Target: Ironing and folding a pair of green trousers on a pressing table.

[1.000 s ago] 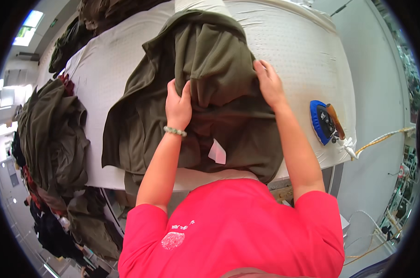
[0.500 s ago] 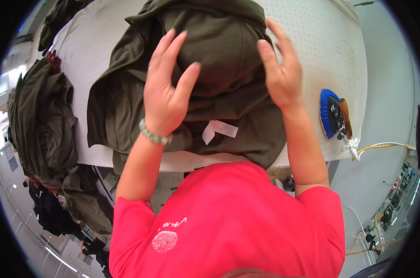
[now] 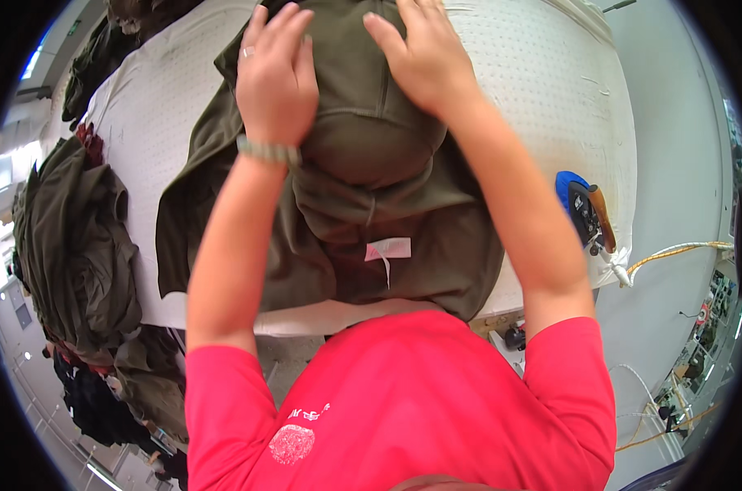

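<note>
Both hands, left hand (image 3: 274,78) & right hand (image 3: 424,59), flat on soft olive garment (image 3: 371,188), dimpled white board (image 3: 543,90).

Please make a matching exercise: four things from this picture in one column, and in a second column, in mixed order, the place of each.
Things:
1. left hand
2. iron
3. white label
4. pile of dark clothes

Places:
A. at the right edge of the white padded table
B. beside the table, on the person's left
C. flat on the olive garment, wristband on its wrist
D. on the garment, near the table's front edge

Pairs: 1-C, 2-A, 3-D, 4-B
</note>
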`<state>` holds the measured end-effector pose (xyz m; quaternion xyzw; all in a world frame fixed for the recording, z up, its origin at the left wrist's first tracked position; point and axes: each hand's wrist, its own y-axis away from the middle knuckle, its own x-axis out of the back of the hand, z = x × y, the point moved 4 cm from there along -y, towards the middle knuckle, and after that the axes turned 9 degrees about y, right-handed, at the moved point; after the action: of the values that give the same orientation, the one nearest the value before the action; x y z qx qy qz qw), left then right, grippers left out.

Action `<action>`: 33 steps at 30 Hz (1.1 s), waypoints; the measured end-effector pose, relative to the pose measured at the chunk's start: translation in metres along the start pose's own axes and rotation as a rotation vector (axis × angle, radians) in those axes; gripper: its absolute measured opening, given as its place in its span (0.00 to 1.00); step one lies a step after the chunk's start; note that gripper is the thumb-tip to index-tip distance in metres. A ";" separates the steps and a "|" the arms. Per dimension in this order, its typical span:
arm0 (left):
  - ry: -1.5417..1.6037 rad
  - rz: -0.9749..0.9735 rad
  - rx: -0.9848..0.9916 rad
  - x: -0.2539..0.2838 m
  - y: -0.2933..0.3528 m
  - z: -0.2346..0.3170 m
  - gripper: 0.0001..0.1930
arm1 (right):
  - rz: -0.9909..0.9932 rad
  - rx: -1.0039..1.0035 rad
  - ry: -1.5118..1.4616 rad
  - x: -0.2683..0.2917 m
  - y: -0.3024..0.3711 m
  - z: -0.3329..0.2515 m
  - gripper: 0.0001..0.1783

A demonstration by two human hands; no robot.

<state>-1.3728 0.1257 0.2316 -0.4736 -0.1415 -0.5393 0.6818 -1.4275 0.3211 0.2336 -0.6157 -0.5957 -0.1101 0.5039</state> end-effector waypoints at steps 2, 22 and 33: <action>0.101 -0.002 -0.089 0.010 0.031 0.046 0.28 | 0.043 0.095 -0.063 0.020 0.036 -0.017 0.35; -0.157 -0.342 -0.397 -0.050 0.065 0.142 0.32 | -0.436 -0.254 0.760 0.234 0.248 0.198 0.38; 0.503 0.333 0.208 0.001 0.121 0.049 0.27 | -0.819 -1.000 0.181 0.210 0.164 0.135 0.17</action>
<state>-1.2513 0.1602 0.1976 -0.2698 0.0564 -0.5030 0.8192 -1.2959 0.5890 0.2444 -0.4874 -0.6142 -0.6085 0.1220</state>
